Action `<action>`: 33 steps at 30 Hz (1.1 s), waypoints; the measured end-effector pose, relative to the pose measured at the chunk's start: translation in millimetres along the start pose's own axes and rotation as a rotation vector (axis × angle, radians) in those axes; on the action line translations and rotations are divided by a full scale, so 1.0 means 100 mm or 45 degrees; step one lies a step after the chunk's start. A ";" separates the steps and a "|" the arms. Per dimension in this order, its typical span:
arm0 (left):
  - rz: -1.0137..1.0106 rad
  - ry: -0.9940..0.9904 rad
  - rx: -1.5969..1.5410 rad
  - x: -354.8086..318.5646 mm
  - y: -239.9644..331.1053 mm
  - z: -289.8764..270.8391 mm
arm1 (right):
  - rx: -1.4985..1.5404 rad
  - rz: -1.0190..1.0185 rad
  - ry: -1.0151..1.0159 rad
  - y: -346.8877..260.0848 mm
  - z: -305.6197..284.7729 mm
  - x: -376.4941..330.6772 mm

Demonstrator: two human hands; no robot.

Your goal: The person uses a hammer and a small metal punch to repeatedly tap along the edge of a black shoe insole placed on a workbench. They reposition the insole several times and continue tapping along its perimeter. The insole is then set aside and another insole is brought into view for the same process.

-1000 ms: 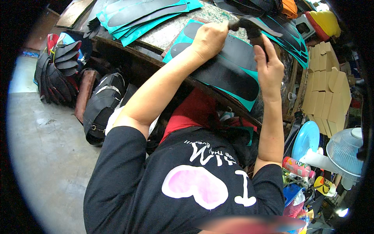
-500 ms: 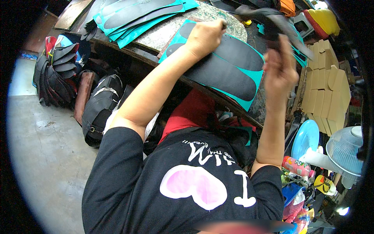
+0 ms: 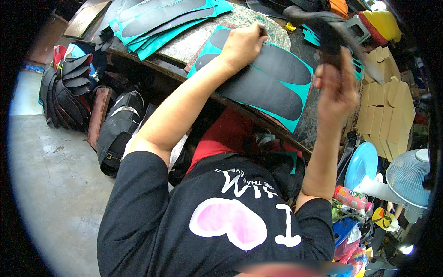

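Note:
My left hand (image 3: 243,44) is closed in a fist over the far part of a teal sheet (image 3: 287,123) bearing long black sole shapes (image 3: 265,92). A small dark bit shows at its fingertips, too little to name. To the right of the sheet, my right hand (image 3: 338,90) is raised and smeared by motion. Its fingers are around a dark, flat, curved piece (image 3: 330,34), also blurred, which reaches out to both sides above the hand. The sheet lies on the worktable (image 3: 277,37), its near edge close to the table's front.
More teal sheets with black soles (image 3: 170,21) are piled at the far left of the table. Folded cardboard (image 3: 387,106) stands at the right, above a fan (image 3: 408,177) and a pink bottle (image 3: 353,197). A bundle of black curved pieces (image 3: 69,92) stands on the left.
My right hand and the dark piece have moved slightly right and nearer to me. The left hand stays in nearly the same place on the sheet.

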State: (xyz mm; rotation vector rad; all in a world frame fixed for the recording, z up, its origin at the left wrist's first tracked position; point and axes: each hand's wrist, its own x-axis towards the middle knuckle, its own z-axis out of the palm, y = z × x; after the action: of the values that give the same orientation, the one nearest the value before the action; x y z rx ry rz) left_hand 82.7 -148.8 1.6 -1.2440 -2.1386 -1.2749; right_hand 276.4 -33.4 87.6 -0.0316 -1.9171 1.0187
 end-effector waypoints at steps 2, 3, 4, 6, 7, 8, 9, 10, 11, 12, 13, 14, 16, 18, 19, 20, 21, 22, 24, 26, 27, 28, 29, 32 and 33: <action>0.186 -0.145 0.221 0.00 0.06 0.02 | -0.742 0.139 -0.318 0.15 0.07 -0.07; 0.123 -0.083 0.194 0.00 0.06 0.02 | -0.615 0.179 -0.253 0.21 0.06 -0.09; 0.092 -0.052 0.155 0.01 0.05 0.04 | -0.547 0.351 -0.203 0.25 0.04 -0.10; -0.387 0.060 -0.214 0.03 -0.03 0.01 | -0.451 0.354 -0.187 0.27 -0.06 -0.09; -0.700 0.130 -0.745 0.04 -0.06 0.02 | -0.449 0.319 -0.148 0.23 -0.11 -0.06; -0.674 0.135 -0.912 0.04 -0.10 0.02 | -0.319 0.435 -0.156 0.18 -0.16 -0.04; -0.626 0.056 -0.864 0.05 -0.12 0.03 | -0.234 0.383 -0.110 0.10 -0.19 -0.01; -0.606 -0.048 -0.809 0.05 -0.14 0.04 | -0.122 0.306 -0.093 0.03 -0.21 0.02; -0.495 -0.025 -0.657 0.04 -0.13 0.05 | -0.029 0.245 -0.052 -0.03 -0.21 0.04; -0.385 -0.037 -0.510 0.04 -0.12 0.06 | -0.013 0.189 -0.010 -0.07 -0.19 0.06; -0.286 -0.049 -0.365 0.03 -0.10 0.06 | 0.037 0.158 0.015 -0.08 -0.15 0.07; -0.175 -0.043 -0.275 0.03 -0.07 0.07 | 0.067 0.080 0.049 -0.09 -0.13 0.05; 0.033 -0.002 -0.105 0.02 0.00 0.08 | -0.328 0.058 -0.122 0.03 -0.04 0.02; -0.014 -0.096 0.109 0.01 0.04 0.08 | -0.598 0.369 -0.332 0.20 0.02 -0.06; -0.001 -0.027 0.042 0.01 0.04 0.07 | -0.703 0.349 -0.347 0.28 -0.02 -0.11; -0.001 0.001 -0.027 0.03 0.03 0.07 | -0.843 0.352 -0.355 0.35 -0.06 -0.16; -0.226 0.030 -0.251 0.06 -0.02 0.04 | -0.817 0.408 -0.352 0.41 -0.08 -0.22; -0.479 0.058 -0.452 0.09 -0.07 0.00 | -0.784 0.440 -0.329 0.46 -0.10 -0.28; -0.439 0.556 -1.051 0.14 -0.14 -0.02 | -0.651 0.518 -0.269 0.52 -0.14 -0.34; -0.516 0.568 -1.063 0.15 -0.22 -0.11 | -0.453 0.601 -0.230 0.54 -0.18 -0.37; -0.579 0.488 -1.034 0.15 -0.26 -0.17 | -0.385 0.601 -0.224 0.54 -0.20 -0.37; -0.639 0.408 -1.008 0.14 -0.30 -0.24 | -0.422 0.605 -0.224 0.55 -0.21 -0.37; -0.700 0.325 -0.981 0.14 -0.32 -0.27 | -0.442 0.582 -0.236 0.55 -0.21 -0.36; -0.581 0.200 -0.742 0.05 -0.33 -0.30 | -0.487 0.526 -0.262 0.54 -0.21 -0.33; -0.585 0.114 -0.675 0.03 -0.35 -0.31 | -0.478 0.519 -0.261 0.54 -0.20 -0.33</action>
State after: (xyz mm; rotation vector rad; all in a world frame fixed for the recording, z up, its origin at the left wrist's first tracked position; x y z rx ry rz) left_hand 48.5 -180.5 1.3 -0.8532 -2.1682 -2.1527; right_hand 289.7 0.9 32.6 -0.5719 -2.3265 0.9315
